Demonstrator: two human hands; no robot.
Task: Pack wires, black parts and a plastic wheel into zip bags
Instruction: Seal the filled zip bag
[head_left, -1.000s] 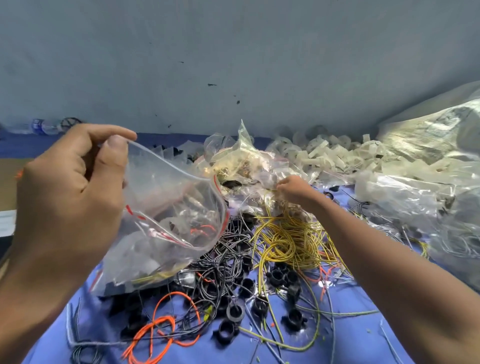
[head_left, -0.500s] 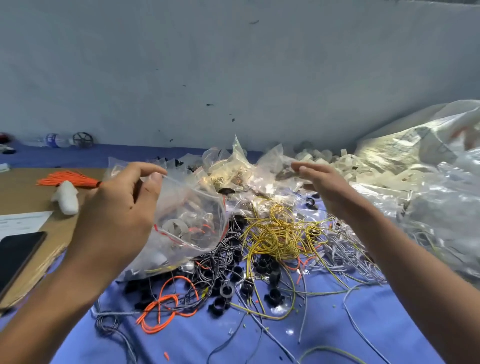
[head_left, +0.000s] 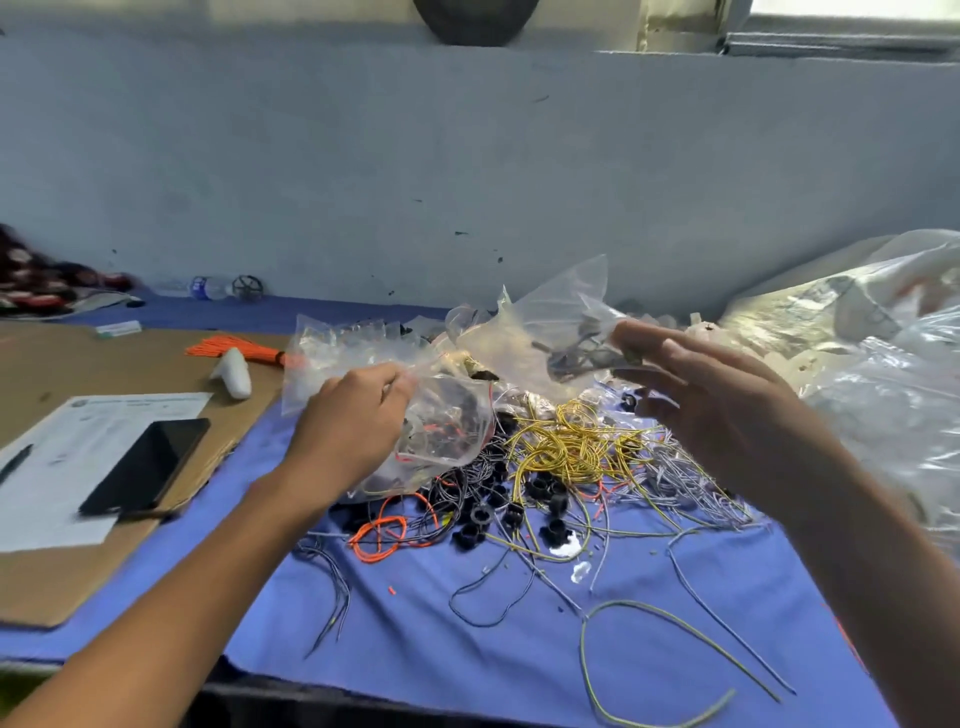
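A person's left hand (head_left: 353, 421) has its fingers curled tight around the bunched top of a clear zip bag (head_left: 441, 415) holding wires and small parts, raised just above a blue-covered table (head_left: 467, 649). The right hand (head_left: 727, 400) is spread with straight fingers beside a second zip bag (head_left: 545, 322) of dark wires; contact is unclear. Below lie yellow wires (head_left: 571, 447), black parts (head_left: 545, 488) and an orange wire (head_left: 384, 530), with a phone (head_left: 145, 467) to the left.

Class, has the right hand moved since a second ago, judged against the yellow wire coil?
Yes. From the far edge of the yellow wire coil, the right hand has shifted to the coil's right.
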